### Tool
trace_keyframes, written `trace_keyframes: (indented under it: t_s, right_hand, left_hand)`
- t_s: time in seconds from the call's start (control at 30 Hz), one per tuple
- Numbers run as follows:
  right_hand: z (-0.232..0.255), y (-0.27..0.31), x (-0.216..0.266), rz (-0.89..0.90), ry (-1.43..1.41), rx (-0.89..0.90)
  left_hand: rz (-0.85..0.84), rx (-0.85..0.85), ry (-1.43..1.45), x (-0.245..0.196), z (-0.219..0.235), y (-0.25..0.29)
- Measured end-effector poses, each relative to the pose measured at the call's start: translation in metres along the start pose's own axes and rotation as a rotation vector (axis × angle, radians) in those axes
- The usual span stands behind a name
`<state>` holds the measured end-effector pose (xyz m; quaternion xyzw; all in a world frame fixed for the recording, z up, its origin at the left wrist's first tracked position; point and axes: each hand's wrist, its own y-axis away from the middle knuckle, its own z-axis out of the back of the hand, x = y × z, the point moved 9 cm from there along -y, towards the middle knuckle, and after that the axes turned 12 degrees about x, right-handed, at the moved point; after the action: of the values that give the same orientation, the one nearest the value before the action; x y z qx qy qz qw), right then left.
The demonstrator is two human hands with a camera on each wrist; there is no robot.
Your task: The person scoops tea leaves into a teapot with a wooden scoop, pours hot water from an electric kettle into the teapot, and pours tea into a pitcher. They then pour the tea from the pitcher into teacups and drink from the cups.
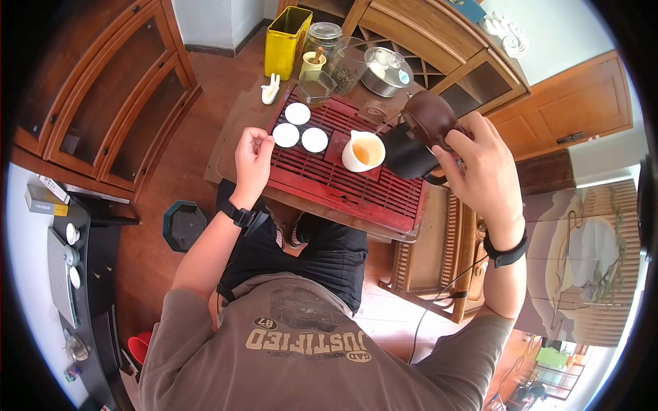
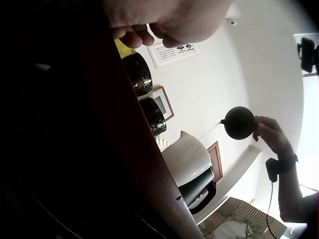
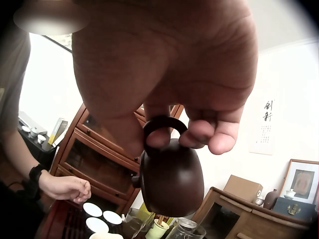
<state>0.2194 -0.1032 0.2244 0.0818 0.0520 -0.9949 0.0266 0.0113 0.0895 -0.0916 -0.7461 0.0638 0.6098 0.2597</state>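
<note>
My right hand [image 1: 485, 164] grips the ring handle of a dark brown teapot [image 1: 430, 116], held tilted in the air. From its spout a thin stream of liquid [image 2: 211, 129] runs toward a white pitcher [image 1: 351, 160], as the left wrist view shows. Amber tea [image 1: 361, 155] lies in the pitcher, which stands on a red slatted tea tray [image 1: 301, 179]. My left hand [image 1: 252, 163] hangs loosely curled at the tray's left edge, holding nothing. Near it sit three small white cups, one at the back [image 1: 297, 113], one left [image 1: 285, 135] and one right [image 1: 314, 140].
A black kettle [image 1: 406, 152] stands right of the pitcher, below the teapot. At the back are a glass pitcher [image 1: 317, 89], a yellow tin [image 1: 285, 42], a lidded jar [image 1: 325, 34], a steel pot [image 1: 388, 83] and a white hand figurine [image 1: 270, 90]. A wooden chair [image 1: 428, 253] stands right.
</note>
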Motion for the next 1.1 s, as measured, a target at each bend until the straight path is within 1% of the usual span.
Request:
trace_keyframes:
  t_s: [0.03,0.5,1.1]
  right_hand:
    - [0.0,0.0,0.0,0.001,0.003,0.0]
    - [0.006,0.003,-0.003,-0.012,0.015,-0.002]
    - [0.011,0.005,0.009,0.016,0.026,-0.012]
  left_hand:
    - [-0.036,-0.026,-0.003,-0.004,0.001,0.0]
    - [-0.028,-0.02,-0.028,-0.006,0.0,0.0]
    - [-0.037,-0.014,-0.018,-0.005,0.0,0.0]
